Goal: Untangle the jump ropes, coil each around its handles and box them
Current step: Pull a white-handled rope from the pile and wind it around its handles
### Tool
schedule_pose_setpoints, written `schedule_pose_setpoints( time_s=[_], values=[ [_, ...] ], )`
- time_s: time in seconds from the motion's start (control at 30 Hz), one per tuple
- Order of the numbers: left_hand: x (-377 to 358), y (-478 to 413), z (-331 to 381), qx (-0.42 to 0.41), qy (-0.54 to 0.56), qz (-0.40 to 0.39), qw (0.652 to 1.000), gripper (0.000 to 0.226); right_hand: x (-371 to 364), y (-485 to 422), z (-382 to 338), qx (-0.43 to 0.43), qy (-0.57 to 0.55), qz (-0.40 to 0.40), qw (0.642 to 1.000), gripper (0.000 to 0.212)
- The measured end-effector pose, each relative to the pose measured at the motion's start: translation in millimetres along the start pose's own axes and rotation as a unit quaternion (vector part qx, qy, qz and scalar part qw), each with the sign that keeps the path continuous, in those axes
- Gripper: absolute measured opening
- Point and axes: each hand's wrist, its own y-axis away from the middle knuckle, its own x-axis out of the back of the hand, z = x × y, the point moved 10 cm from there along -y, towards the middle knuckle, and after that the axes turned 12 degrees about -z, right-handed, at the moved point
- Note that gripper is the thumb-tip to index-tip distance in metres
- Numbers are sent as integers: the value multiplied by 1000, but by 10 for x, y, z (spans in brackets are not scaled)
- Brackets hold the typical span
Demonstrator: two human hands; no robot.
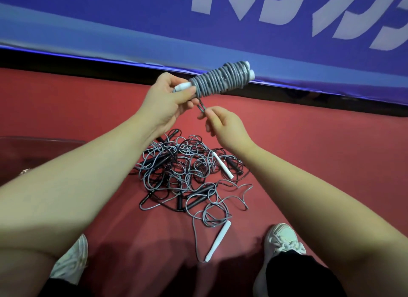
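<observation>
The left hand is gripping the coiled rope above the tangle on the floor. The right hand is pinching what seems its loose end. Any slack there is risking the coils unwinding.

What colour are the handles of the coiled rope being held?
White handles, under grey cord; clearest in head view.

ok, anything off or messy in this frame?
Rope pile on the floor is one tangle; a white handle lies apart from it. The coiled rope in the left hand has a loose loop, pinched by the right hand.
</observation>
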Motion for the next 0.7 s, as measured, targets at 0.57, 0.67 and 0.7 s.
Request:
schedule_pose_setpoints(
  time_s=[0.57, 0.67, 0.7],
  values=[
    [130, -44, -108, -2, -221, 25, 975, 18, 73, -118, 81, -127, 338, 6, 932, 23],
    [250, -102, -78, -1, -141, 79, 987, 14, 51, -131, -139, -31, 308, -10, 951, 38],
    [323, -106, -78, 3, -115, 101, 988, 13, 34, -122, -181, -10, 282, -12, 959, 38]
  ],
)
